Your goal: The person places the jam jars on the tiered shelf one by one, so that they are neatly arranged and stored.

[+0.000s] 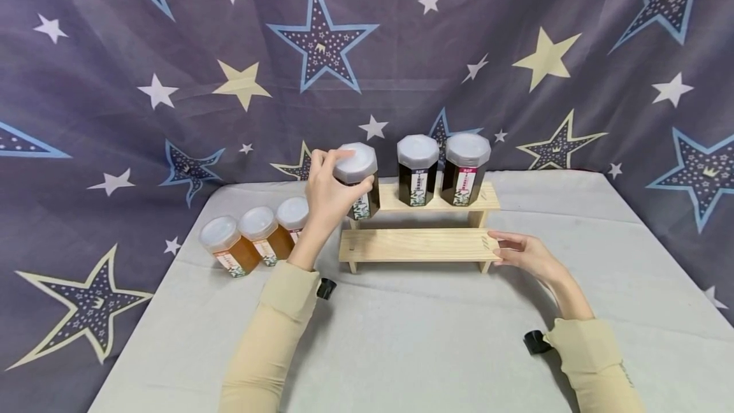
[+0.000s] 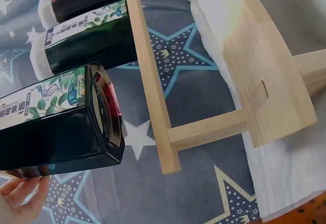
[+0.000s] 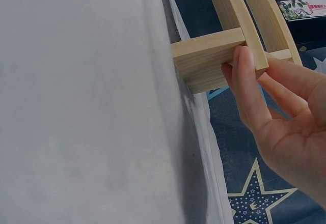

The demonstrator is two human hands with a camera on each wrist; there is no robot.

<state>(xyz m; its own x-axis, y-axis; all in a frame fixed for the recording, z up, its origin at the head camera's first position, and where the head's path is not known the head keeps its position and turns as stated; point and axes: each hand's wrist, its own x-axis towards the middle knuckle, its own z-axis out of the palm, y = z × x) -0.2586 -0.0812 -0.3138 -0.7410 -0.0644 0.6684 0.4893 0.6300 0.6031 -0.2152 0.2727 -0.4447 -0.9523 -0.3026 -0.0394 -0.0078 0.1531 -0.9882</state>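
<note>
My left hand [image 1: 329, 195] holds a dark jar [image 1: 371, 198] by its frosted lid, thumb and fingers on opposite sides. This jar is over the left end of the upper tier of a two-step wooden rack [image 1: 415, 245]; in the left wrist view the jar's base [image 2: 105, 113] shows, with a gap between it and the board. Two more dark jars, one with a white label [image 1: 417, 174] and one with a red-topped label [image 1: 463, 174], stand on that tier toward the right. My right hand [image 1: 532, 259] pinches the right end of the rack's lower board [image 3: 254, 56].
Left of the rack, two amber jars [image 1: 239, 252] [image 1: 274, 244] and another jar [image 1: 293, 212], partly behind my left forearm, stand in a slanting row on the white-covered table [image 1: 413, 343]. A dark star-patterned cloth [image 1: 401, 69] hangs close behind the rack.
</note>
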